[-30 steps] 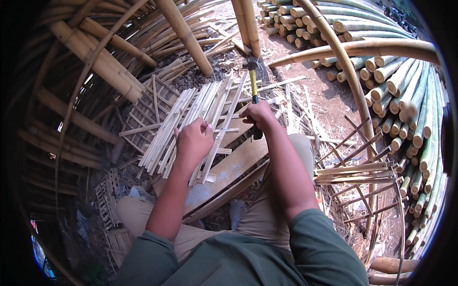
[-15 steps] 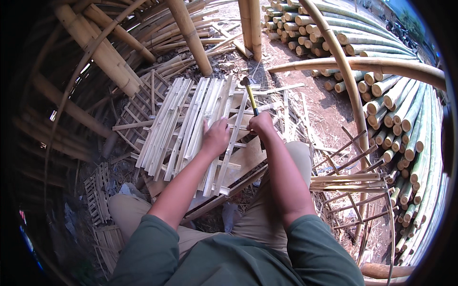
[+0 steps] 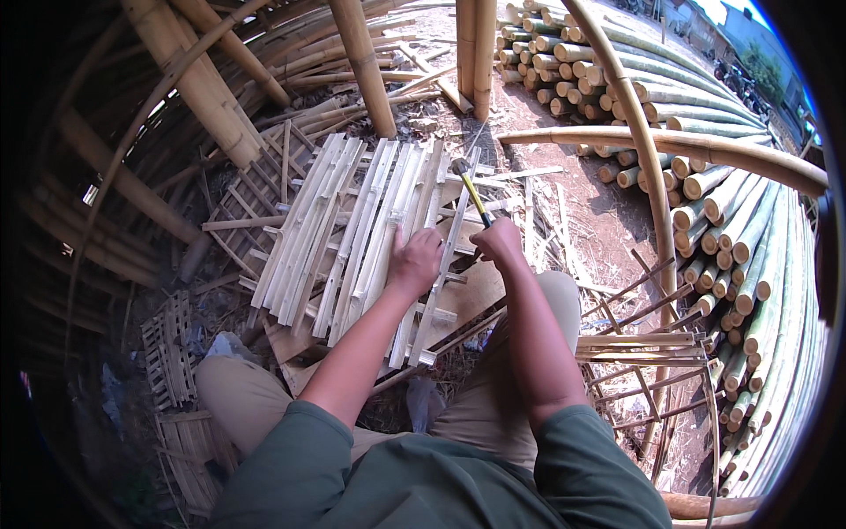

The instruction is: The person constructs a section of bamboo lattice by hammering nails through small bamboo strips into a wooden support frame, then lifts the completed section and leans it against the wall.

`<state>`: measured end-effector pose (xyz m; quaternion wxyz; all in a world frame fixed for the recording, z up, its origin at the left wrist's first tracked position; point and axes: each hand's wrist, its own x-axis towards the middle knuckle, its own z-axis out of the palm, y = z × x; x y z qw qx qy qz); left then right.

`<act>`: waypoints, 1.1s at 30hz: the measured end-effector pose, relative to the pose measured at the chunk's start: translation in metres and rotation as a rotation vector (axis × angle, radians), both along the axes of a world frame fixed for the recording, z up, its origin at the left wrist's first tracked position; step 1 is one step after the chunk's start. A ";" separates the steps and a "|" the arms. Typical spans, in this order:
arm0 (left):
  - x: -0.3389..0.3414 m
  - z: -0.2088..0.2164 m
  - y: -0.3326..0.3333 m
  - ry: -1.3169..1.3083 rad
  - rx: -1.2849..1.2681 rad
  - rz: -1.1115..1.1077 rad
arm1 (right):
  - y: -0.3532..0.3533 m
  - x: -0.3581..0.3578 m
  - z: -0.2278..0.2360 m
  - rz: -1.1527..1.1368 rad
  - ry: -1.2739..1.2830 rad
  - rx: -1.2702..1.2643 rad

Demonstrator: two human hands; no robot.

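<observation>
Pale split-bamboo slats lie side by side across crosspieces in front of me, forming a slatted panel. My left hand rests on the panel's right part, its thumb apart and its fingers curled over a bamboo slat; the fingertips are partly hidden. Just right of it, my right hand is closed round the handle of a hammer with a yellow and black grip. The hammer's head points away from me, over the top end of the rightmost slat, which stands a little apart from the others.
A brown board lies under the panel between my knees. Bamboo posts rise beyond it. Cut green poles are stacked at the right, behind a curved bamboo pole. Thin strips lie on a rack near my right knee.
The hammer head has come down lower, towards the rightmost slat's top end. Both hands appear slightly lower and further right, as the whole view has also shifted a little.
</observation>
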<state>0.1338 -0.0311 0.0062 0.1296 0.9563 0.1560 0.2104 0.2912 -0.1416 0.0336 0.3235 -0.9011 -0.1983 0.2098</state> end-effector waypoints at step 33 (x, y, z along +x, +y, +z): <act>-0.005 -0.016 0.013 -0.066 -0.004 0.358 | -0.081 -0.148 0.051 0.084 -0.307 -0.044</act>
